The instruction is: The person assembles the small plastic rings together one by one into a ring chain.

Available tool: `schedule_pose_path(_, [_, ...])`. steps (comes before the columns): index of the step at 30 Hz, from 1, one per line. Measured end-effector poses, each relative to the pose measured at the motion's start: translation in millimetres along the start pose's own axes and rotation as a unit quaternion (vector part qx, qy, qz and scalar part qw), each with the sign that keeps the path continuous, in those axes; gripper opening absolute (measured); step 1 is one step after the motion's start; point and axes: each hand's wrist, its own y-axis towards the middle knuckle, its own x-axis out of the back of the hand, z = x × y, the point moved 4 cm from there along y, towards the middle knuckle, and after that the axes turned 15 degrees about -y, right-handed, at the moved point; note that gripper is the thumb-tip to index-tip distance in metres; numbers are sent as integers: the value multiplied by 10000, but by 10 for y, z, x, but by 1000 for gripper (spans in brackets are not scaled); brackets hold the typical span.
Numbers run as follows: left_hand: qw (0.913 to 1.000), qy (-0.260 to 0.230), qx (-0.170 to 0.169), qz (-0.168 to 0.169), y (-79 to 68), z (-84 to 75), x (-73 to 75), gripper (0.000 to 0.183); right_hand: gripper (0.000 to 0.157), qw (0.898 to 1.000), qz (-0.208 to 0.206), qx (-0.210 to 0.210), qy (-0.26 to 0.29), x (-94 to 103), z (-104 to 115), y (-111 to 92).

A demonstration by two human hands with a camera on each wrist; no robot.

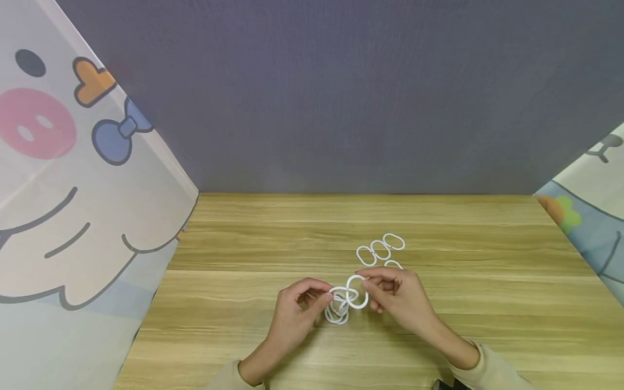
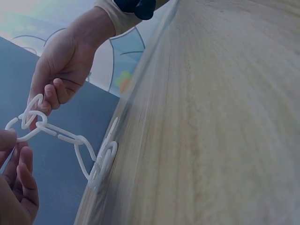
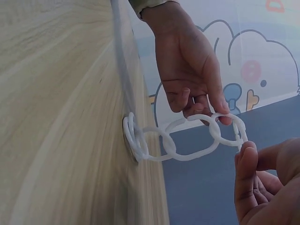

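White plastic chain links are between the two hands. My left hand (image 1: 296, 310) pinches one oval link between thumb and fingertips. My right hand (image 1: 402, 299) pinches another link (image 1: 357, 307) by its right side, and the two held links cross each other in the head view. From the left hand's link a short chain (image 2: 61, 132) of joined links runs down to the table, its lower links bunched (image 3: 129, 140) on the wood. In the left wrist view the right hand's link (image 2: 26, 112) passes through the left hand's link.
Behind the right hand several loose white links (image 1: 395, 235) lie on the wooden table (image 1: 273, 233), one partly covered by that hand. A grey panel (image 1: 341, 108) stands at the table's back edge, with cartoon-printed panels (image 1: 112, 206) at the sides.
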Motion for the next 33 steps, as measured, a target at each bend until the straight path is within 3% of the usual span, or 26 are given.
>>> schedule_pose_path(12, [9996,-43,257,-94,2,7,10,8,14,9988,-216,-332,273,42,-29,-6])
schedule_pose_path(19, [9983,20,579,115,2,56,12,11,14,9957,-279,-169,868,64,-22,-4])
schedule_pose_path(25, [9946,362,908,357,5,70,-3,16,14,9930,-124,10,1173,60,-20,-2])
schedule_pose_path(33, [9946,364,887,389,-1,47,-7,13,16,9919,240,-169,1238,22,-38,-9])
